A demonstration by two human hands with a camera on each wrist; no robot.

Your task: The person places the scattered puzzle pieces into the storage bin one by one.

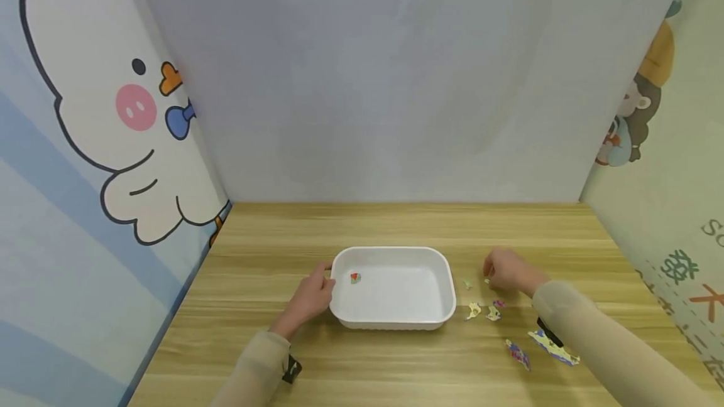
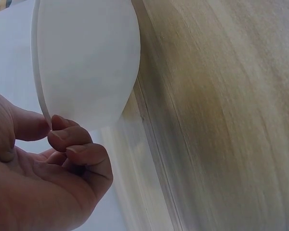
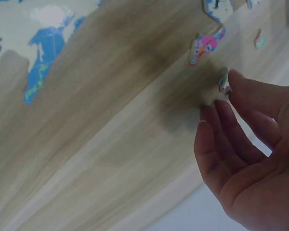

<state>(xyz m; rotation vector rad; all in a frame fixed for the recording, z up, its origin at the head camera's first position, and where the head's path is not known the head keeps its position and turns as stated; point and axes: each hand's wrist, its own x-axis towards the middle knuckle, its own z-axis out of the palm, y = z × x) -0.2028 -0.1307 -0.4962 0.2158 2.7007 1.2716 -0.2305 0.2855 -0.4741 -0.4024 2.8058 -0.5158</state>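
My left hand (image 1: 313, 296) pinches the left rim of a white rectangular tray (image 1: 396, 326); in the left wrist view the thumb and curled fingers (image 2: 79, 139) meet at the tray's edge. Inside the tray, toward its left, lies a small red-and-green flat piece (image 1: 355, 277). To the right of the tray, my right hand (image 1: 505, 271) is low over the table, its fingers loosely bent. The right wrist view shows a small colourful piece (image 3: 223, 83) beside the thumb tip. Thumb and visible fingertips stand apart there, and the index fingertip is hidden.
Several irregular, puzzle-like pieces lie right of the tray: a pale green one (image 1: 467, 284), yellowish ones (image 1: 474, 311), a pink one (image 1: 498, 303), a purple-red one (image 1: 518, 355). A long yellow-and-blue piece (image 1: 554, 347) lies partly beneath the right forearm. Curtained walls surround the wooden table (image 1: 413, 225).
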